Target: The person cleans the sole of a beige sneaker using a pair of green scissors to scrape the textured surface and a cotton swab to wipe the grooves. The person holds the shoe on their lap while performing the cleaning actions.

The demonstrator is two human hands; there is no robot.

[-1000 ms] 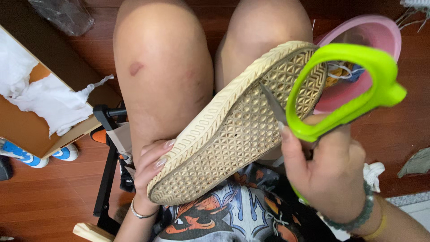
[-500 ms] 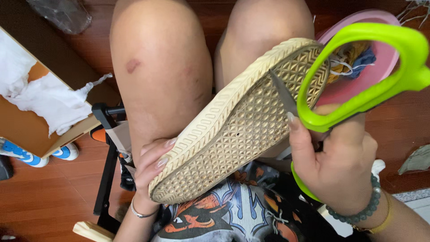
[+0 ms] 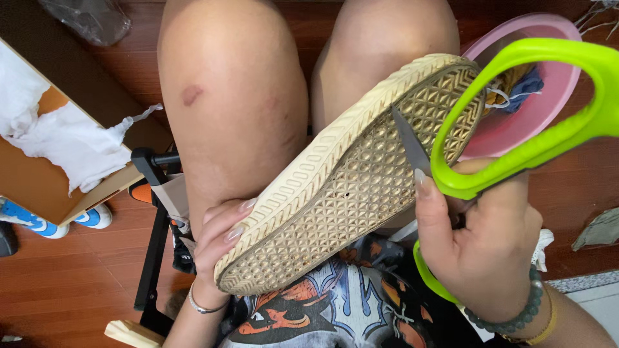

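A shoe (image 3: 348,180) lies sole-up across my lap, its cream rubber sole with a diamond tread facing me. My left hand (image 3: 219,241) grips the shoe's heel end at the lower left, fingers curled over the rim. My right hand (image 3: 480,245) holds green-handled scissors (image 3: 529,122) close to the camera. The grey blade (image 3: 409,138) rests its tip against the tread near the toe end. The shoe's upper is hidden underneath.
A pink bowl (image 3: 548,96) with cloth scraps and threads sits on the wood floor at the right. A cardboard box (image 3: 39,174) with white paper is at the left. A black frame (image 3: 155,225) stands beside my left knee. My bare knees (image 3: 232,103) fill the upper middle.
My right hand has lifted the scissors up and to the right, closer to the camera. The shoe and my left hand have stayed in place.
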